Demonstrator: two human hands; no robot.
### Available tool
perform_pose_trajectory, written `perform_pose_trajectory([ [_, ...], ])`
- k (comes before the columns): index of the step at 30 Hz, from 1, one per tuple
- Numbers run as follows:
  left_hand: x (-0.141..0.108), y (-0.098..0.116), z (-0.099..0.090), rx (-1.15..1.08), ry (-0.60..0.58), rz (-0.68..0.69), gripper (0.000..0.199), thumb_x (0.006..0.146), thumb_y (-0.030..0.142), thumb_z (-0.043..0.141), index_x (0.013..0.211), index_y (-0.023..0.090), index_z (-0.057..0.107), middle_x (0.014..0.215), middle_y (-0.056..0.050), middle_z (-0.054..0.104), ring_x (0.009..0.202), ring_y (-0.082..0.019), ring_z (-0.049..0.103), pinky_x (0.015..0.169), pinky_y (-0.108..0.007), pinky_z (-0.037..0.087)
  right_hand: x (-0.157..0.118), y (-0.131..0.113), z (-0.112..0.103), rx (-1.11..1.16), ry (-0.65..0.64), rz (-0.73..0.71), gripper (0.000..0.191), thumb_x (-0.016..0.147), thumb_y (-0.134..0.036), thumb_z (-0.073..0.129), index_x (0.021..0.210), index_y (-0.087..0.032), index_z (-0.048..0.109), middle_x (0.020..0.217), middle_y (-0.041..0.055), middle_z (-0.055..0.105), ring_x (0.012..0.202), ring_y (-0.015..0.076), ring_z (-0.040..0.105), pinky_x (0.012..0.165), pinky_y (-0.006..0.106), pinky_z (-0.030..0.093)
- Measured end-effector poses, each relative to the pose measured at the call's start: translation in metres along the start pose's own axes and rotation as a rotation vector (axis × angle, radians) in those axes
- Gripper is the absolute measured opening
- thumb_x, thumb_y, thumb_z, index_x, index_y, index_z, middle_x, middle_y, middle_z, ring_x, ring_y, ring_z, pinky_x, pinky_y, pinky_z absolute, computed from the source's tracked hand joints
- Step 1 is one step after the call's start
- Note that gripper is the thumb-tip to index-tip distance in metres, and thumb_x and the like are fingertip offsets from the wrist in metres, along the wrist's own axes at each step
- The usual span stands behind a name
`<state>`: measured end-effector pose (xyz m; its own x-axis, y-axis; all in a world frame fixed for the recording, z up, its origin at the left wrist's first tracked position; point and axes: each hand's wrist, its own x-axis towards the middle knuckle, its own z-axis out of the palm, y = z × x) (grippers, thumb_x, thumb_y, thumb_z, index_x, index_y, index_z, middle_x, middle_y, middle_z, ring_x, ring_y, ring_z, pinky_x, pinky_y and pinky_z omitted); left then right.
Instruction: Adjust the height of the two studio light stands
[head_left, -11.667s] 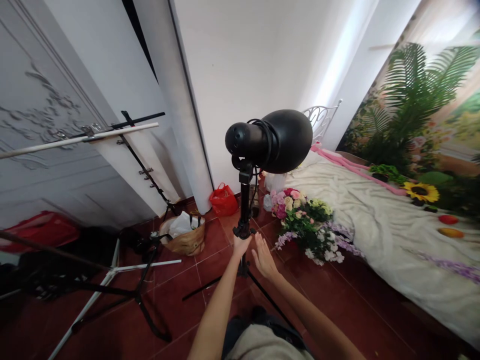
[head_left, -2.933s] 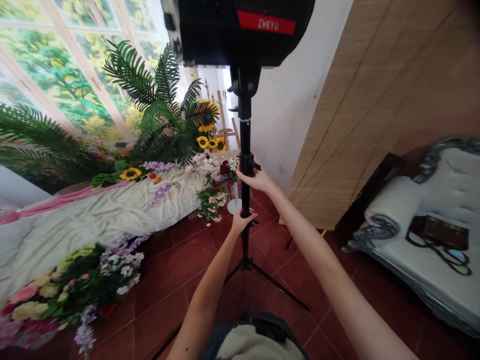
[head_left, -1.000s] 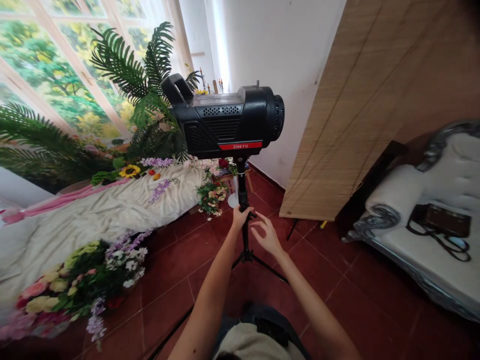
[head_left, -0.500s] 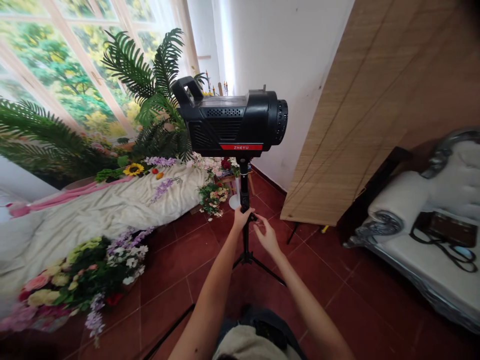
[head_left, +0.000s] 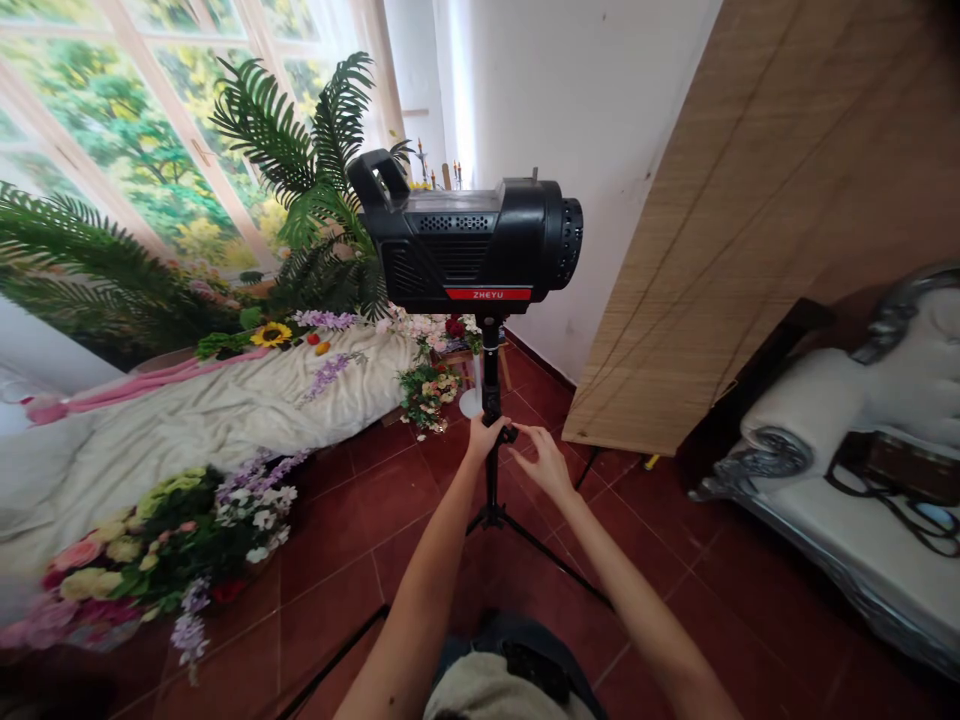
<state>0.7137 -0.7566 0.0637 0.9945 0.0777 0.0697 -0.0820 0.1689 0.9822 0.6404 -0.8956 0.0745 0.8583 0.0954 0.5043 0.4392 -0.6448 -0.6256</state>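
A black studio light [head_left: 472, 245] with a red ZHEYU label sits on top of a black light stand [head_left: 492, 480]. My left hand [head_left: 486, 437] is wrapped round the stand's column below the light. On the column's right side a black knob [head_left: 508, 434] sticks out. My right hand [head_left: 541, 460] is at this knob, thumb and fingers apart, the fingertips close to it. Whether they touch it I cannot tell. The stand's legs spread over the red tiled floor [head_left: 341, 540].
To the left, a bed-like surface with a cream cloth [head_left: 247, 405] bears flowers, with a flower arrangement [head_left: 180, 540] in front. Palm leaves [head_left: 300, 150] rise behind the light. At right hang a bamboo blind [head_left: 675, 250] and stands a white tufted sofa [head_left: 817, 400] with a brown bag [head_left: 911, 468].
My right hand has shifted slightly right, its fingers drawing back from the knob, which shows more now. My left hand keeps its hold on the column. The view has moved slightly.
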Motion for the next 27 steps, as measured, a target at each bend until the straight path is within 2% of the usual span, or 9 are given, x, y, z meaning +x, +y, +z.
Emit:
perform_pose_trajectory([
  [2,0.001,-0.001,0.000,0.003,0.019,-0.002,0.024,0.054,0.031,0.073,0.064,0.014,0.059,0.060,-0.001,0.060,0.054,-0.012,0.056,0.056,-0.026,0.048,-0.001,0.002,-0.001,-0.087,-0.023,-0.025,0.046,0.085,-0.035,0.053,0.130,-0.030,0.046,0.117,0.0072,0.053,0.106,0.0221,0.054,0.082,0.035,0.051],
  [5,0.004,-0.002,0.000,-0.002,0.032,0.001,0.023,0.053,0.028,0.073,0.062,0.014,0.057,0.061,0.000,0.059,0.053,-0.010,0.053,0.054,-0.024,0.046,-0.003,0.004,0.002,-0.171,-0.004,-0.046,0.041,0.087,-0.034,0.049,0.128,-0.031,0.048,0.120,0.0074,0.051,0.106,0.0220,0.053,0.080,0.033,0.051],
  [11,0.006,-0.005,0.000,-0.025,-0.005,0.005,0.021,0.054,0.027,0.072,0.062,0.015,0.057,0.062,0.000,0.058,0.053,-0.010,0.052,0.055,-0.025,0.046,0.001,0.008,0.011,-0.210,0.061,-0.035,0.035,0.087,-0.037,0.050,0.120,-0.028,0.055,0.115,0.0086,0.053,0.104,0.0226,0.052,0.080,0.034,0.050],
  [18,0.004,-0.002,0.000,-0.011,-0.006,0.014,0.022,0.055,0.028,0.072,0.063,0.014,0.058,0.062,-0.001,0.059,0.052,-0.010,0.053,0.053,-0.024,0.046,0.008,0.017,0.012,-0.257,0.061,-0.106,0.030,0.088,-0.042,0.049,0.107,-0.022,0.062,0.109,0.0093,0.057,0.098,0.0217,0.052,0.079,0.033,0.047],
  [22,0.003,0.002,0.001,0.022,0.032,0.008,0.022,0.054,0.028,0.073,0.061,0.014,0.057,0.060,0.000,0.059,0.051,-0.010,0.053,0.051,-0.023,0.045,0.006,0.018,0.019,-0.236,0.047,-0.045,0.038,0.092,-0.043,0.038,0.077,-0.021,0.065,0.088,0.0080,0.060,0.083,0.0187,0.054,0.069,0.028,0.042],
  [24,0.003,0.003,0.001,0.028,0.034,0.004,0.023,0.053,0.028,0.073,0.060,0.014,0.057,0.058,0.000,0.058,0.051,-0.010,0.053,0.050,-0.022,0.045,0.003,0.017,0.024,-0.215,0.018,0.011,0.043,0.094,-0.043,0.034,0.069,-0.020,0.062,0.075,0.0057,0.058,0.072,0.0165,0.053,0.062,0.026,0.038],
  [27,0.003,0.002,0.001,0.027,0.027,0.002,0.023,0.053,0.029,0.073,0.061,0.014,0.057,0.058,0.000,0.058,0.051,-0.010,0.054,0.049,-0.022,0.045,0.000,0.014,0.027,-0.190,0.005,0.113,0.046,0.093,-0.049,0.033,0.066,-0.020,0.058,0.065,0.0025,0.055,0.059,0.0139,0.049,0.055,0.024,0.032],
])
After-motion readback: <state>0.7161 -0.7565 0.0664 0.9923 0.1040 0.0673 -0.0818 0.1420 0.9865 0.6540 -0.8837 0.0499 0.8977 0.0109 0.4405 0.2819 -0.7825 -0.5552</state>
